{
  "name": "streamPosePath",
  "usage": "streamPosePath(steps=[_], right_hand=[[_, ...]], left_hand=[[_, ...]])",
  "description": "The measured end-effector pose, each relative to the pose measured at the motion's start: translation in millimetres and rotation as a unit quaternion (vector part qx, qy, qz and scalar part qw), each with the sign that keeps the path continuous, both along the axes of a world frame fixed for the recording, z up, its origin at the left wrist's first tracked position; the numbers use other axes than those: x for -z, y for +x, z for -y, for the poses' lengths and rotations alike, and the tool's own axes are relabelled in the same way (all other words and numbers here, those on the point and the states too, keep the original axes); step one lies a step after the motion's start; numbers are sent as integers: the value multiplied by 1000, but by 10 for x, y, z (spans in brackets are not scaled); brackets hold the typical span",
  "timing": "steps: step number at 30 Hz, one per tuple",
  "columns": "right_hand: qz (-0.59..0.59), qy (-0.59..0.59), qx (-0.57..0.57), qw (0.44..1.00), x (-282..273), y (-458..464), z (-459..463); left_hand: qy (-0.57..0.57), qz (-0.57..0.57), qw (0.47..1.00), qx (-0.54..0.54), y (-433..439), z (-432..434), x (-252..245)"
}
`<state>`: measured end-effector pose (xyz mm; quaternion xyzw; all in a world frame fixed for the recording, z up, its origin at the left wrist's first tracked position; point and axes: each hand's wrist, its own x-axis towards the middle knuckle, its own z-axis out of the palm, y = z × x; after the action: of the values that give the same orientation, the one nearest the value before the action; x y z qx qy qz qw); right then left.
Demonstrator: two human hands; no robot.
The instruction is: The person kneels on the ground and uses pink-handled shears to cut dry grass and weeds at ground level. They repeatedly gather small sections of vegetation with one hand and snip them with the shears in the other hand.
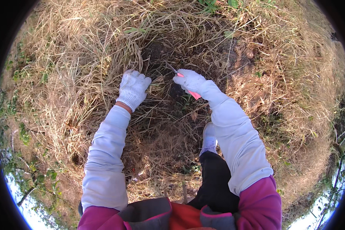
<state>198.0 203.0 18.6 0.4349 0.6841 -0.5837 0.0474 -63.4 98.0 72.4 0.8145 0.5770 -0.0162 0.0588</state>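
Note:
My left hand (134,88), in a white knit glove, is closed around a bunch of dry grass stems (156,83) left of the middle. My right hand (190,81), gloved in white too, grips a tool by its pink handle (194,95). The tool's narrow dark metal blade (171,67) points up and to the left, towards the grass; its full shape cannot be told. A patch of dark soil (156,50) shows just beyond and between the hands.
Dry grass (83,57) covers the ground on the left. Brown soil with thin straw (244,74) lies to the right. A white shoe (209,138) stands below my right forearm. Green leaves (208,4) grow at the top, and branches (26,195) show at the lower left rim.

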Motion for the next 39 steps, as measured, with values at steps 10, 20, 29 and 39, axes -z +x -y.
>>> streamPosePath(steps=[10, 20, 29, 39], right_hand=[[-76, -238, 51, 967, 39, 447, 196], [-66, -280, 66, 955, 32, 636, 274], [-56, -250, 47, 965, -18, 506, 295], [-3, -249, 7, 968, -82, 624, 178]], left_hand=[[-161, -94, 972, -146, 87, -31, -266], [-236, -146, 937, -212, 508, -654, -18], [-251, -142, 940, -185, 492, -472, 183], [-188, -19, 963, -190, 514, -153, 97]])
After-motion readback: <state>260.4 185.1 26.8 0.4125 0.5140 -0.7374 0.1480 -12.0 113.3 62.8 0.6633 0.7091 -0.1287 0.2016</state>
